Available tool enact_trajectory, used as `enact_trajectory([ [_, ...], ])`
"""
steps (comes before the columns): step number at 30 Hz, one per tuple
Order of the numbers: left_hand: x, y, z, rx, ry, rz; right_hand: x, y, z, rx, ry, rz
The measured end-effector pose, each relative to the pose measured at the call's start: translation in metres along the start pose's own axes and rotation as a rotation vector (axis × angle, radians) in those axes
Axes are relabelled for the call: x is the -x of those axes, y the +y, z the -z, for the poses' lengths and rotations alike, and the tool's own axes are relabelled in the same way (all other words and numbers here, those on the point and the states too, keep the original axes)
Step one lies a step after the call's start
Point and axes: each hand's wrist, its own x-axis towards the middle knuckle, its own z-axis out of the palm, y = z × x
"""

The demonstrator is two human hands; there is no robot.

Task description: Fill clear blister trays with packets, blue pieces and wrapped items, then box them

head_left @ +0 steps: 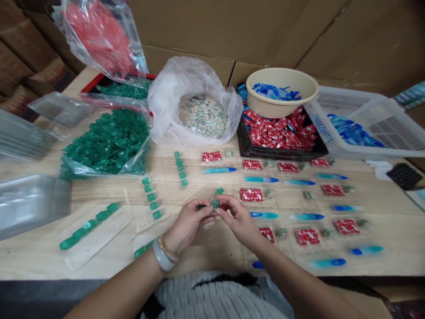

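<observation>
My left hand (191, 221) and my right hand (239, 219) meet above the table's middle, fingertips pinched around a small green translucent piece (215, 204). Just beyond the fingertips shows a second green piece (219, 190); whether it is held too I cannot tell. To the left, clear plastic trays (99, 241) lie with green pieces (102, 215) in rows. Another row of green pieces (152, 196) sits near my left hand. At the right, several clear trays carry red printed packets (251, 195), blue pen-shaped pieces (301, 216) and small striped blocks (308, 195).
A bag of green pieces (109, 141) and stacked clear trays (33, 204) stand left. Behind are a bag of striped blocks (169, 106), a beige basin (282, 106), a black box (282, 153) of red packets and a white basket (395, 119). Cardboard (212, 26) borders the back.
</observation>
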Motion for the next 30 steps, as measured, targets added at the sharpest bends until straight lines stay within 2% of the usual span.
enact_trajectory([
  [3, 0.007, -0.003, -0.001, 0.025, -0.019, -0.005, 0.005, 0.002, -0.004, -0.194, 0.081, -0.079],
  [10, 0.017, -0.005, -0.004, -0.046, -0.091, -0.03, 0.012, 0.0, -0.003, -0.39, 0.073, -0.221],
  [13, 0.017, -0.007, -0.004, -0.173, -0.048, -0.105, 0.013, -0.001, -0.003, -0.519, 0.053, -0.3],
  [16, 0.016, -0.009, -0.003, -0.38, 0.005, -0.253, 0.013, -0.002, -0.005, -0.614, 0.034, -0.343],
  [20, 0.019, -0.008, -0.003, -0.697, 0.032, -0.452, 0.015, -0.003, -0.007, -0.562, 0.046, -0.342],
  [23, 0.02, -0.006, -0.003, -0.853, 0.036, -0.546, 0.016, -0.003, -0.008, -0.488, 0.047, -0.327],
  [30, 0.009, -0.019, 0.006, -0.927, 0.087, -0.527, 0.024, -0.002, -0.015, -0.336, 0.029, -0.189],
])
